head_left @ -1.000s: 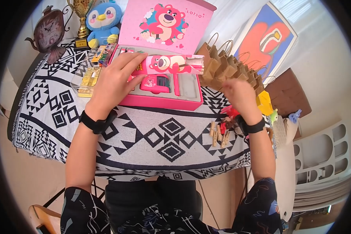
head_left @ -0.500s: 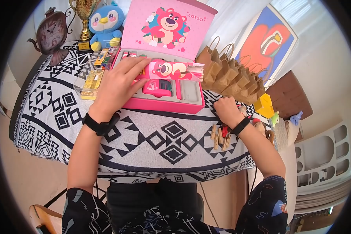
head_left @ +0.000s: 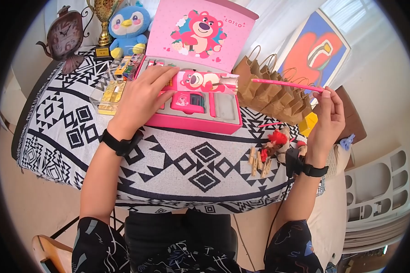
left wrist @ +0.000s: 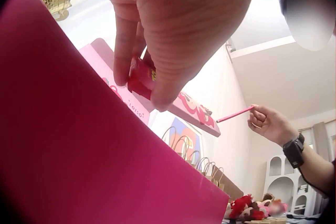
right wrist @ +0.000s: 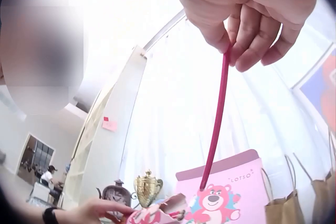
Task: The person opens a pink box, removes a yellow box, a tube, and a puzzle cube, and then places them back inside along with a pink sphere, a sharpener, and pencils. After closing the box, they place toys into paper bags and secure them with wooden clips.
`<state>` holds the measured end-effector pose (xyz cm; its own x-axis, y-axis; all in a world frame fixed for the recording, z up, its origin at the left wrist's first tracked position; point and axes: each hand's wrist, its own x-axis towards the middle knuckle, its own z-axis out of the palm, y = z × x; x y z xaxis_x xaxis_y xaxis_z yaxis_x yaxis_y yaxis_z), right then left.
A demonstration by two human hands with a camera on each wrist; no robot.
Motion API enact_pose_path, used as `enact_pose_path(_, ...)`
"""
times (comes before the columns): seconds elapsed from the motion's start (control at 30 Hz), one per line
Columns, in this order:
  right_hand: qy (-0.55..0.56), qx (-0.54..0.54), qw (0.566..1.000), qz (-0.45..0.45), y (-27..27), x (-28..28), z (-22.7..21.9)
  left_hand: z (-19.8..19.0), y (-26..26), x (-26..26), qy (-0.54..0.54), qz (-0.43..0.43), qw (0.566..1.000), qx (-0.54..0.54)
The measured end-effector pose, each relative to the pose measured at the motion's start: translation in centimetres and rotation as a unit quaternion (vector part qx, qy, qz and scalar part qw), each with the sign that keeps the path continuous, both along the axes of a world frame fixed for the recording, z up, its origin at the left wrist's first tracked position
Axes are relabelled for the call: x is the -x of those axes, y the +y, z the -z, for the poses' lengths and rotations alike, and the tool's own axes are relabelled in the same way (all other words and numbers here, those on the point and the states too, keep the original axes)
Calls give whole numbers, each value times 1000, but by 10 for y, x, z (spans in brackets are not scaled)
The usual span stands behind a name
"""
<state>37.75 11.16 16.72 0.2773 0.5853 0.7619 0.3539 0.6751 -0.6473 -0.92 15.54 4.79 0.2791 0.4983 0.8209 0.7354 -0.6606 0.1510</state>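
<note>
My left hand [head_left: 141, 98] grips a slim pink carton [head_left: 200, 82] printed with a bear, holding it level over the stationery box. The carton's torn, open end faces right. Raised at the right, my right hand [head_left: 329, 120] pinches one end of a pink pencil [head_left: 287, 83] between thumb and fingers. The pencil's free tip points left toward the carton's open end, with a gap between them. In the right wrist view the pencil [right wrist: 216, 124] hangs from the fingertips. Beneath the carton, the pink stationery box [head_left: 191, 123] holds a pink sharpener-like item [head_left: 188, 102] in its grey tray.
Several brown paper bags [head_left: 264, 93] stand right of the box. A pink pencil [head_left: 271, 124], red and beige plush toys [head_left: 278, 139] and wooden clothespins [head_left: 259, 163] lie on the patterned cloth. A blue plush [head_left: 129, 29], a trophy [head_left: 104, 27] and a clock [head_left: 66, 36] stand at back left.
My right hand went down to the cloth near the plush toys, then rose to the right and now holds a pink pencil. My left hand keeps its grip on the carton.
</note>
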Motion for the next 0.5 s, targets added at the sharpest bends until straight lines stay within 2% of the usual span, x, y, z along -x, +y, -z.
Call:
enact_pose_path(0.13,84,24,995,-54,9,6,16,-1,-1,-1,-4,5,1000,9)
enact_pose_path(0.3,101,71,988,-95,20,18,36,-1,-2,-1,-6,9,1000,5)
enact_pose_path(0.43,112,91,984,-100,24,50,55,-2,-3,-3,-12,14,1000,24)
enact_pose_path(0.5,89,129,979,-131,27,62,65,-1,-3,-4,-9,18,1000,-1)
